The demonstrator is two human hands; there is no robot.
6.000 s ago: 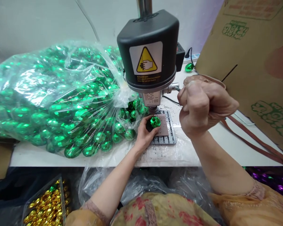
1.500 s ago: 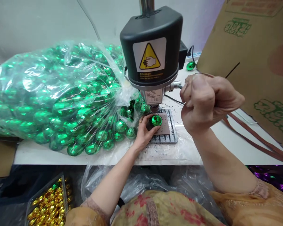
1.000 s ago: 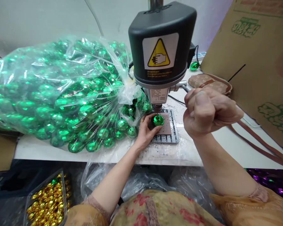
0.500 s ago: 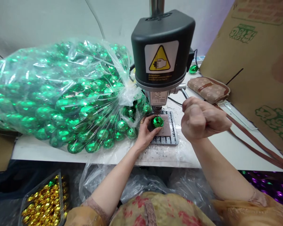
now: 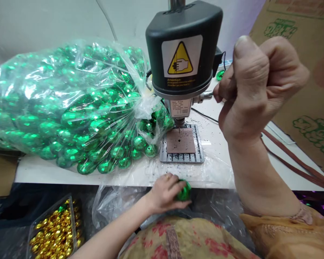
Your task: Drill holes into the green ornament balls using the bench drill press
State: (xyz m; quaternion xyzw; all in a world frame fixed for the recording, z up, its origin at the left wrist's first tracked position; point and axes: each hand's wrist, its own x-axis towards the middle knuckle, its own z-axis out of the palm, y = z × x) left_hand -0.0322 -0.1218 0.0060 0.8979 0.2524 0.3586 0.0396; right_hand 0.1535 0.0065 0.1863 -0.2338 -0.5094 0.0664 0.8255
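A shiny green faceted ball [image 5: 184, 190] sits in the fingers of my left hand [image 5: 166, 194], just in front of the table's near edge. My right hand [image 5: 255, 82] is closed around the feed handle [image 5: 206, 95] at the right of a black bench drill press [image 5: 183, 46]; most of the handle is hidden behind the fingers. Under the drill bit [image 5: 179, 130] lies a brown square board [image 5: 182, 144] with a small dark hole. The board rests on the slotted metal base [image 5: 199, 157], with dark shavings scattered about.
A big clear plastic bag [image 5: 70, 100] of green balls fills the table's left side. A cardboard box [image 5: 299, 108] stands at right, with brown straps [image 5: 291, 154] before it. A clear bin [image 5: 72, 216] of gold balls is low at left. Another green ball [image 5: 220, 75] lies behind the press.
My left hand has drawn the green ball off the board, toward me and past the table edge. My right hand has risen with the handle, and the bit now hangs over the bare board.
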